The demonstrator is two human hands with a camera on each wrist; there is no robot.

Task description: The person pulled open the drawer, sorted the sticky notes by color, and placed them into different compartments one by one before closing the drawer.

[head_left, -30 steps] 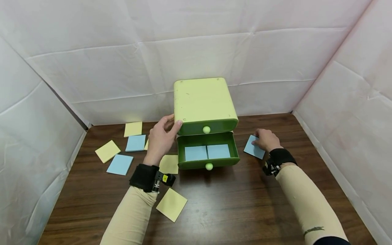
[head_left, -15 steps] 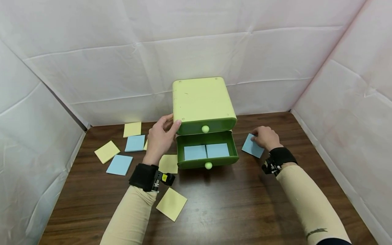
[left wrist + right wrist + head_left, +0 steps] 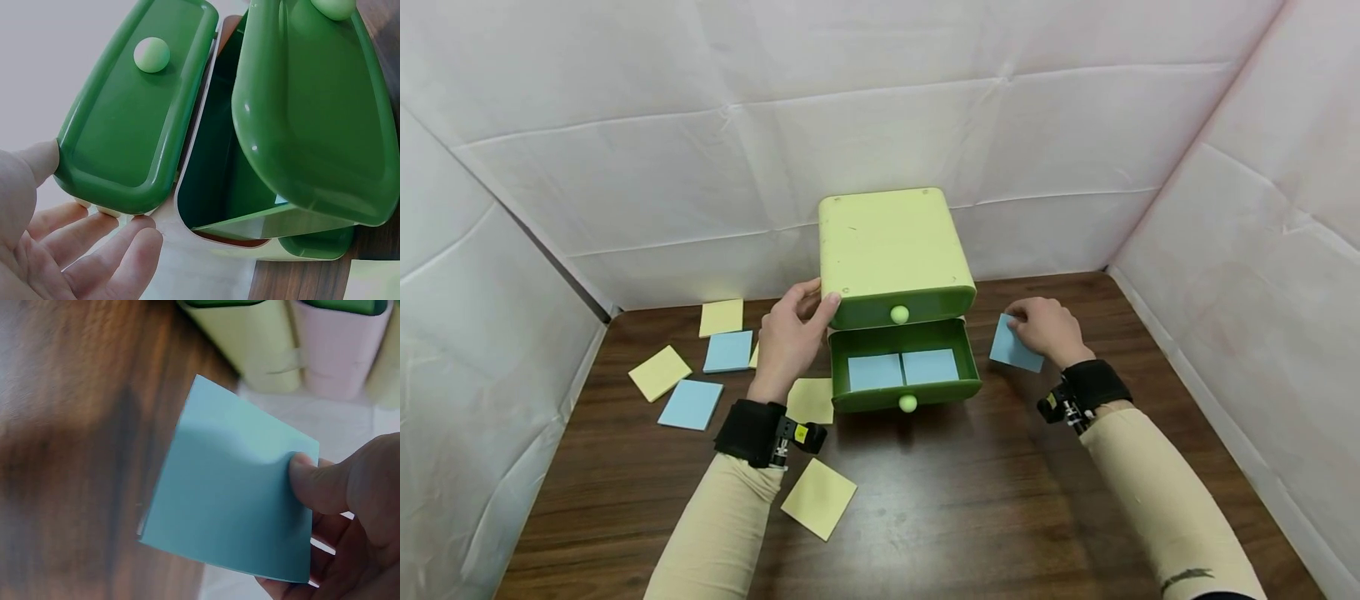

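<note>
right hand pinches blue pad right of open drawer; left hand, fingers relaxed, steadies cabinet.

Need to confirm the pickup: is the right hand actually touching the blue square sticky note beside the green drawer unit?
Touching. The right wrist view shows the right hand pinching the blue square sticky note, thumb pressed on its face, fingers underneath.
</note>
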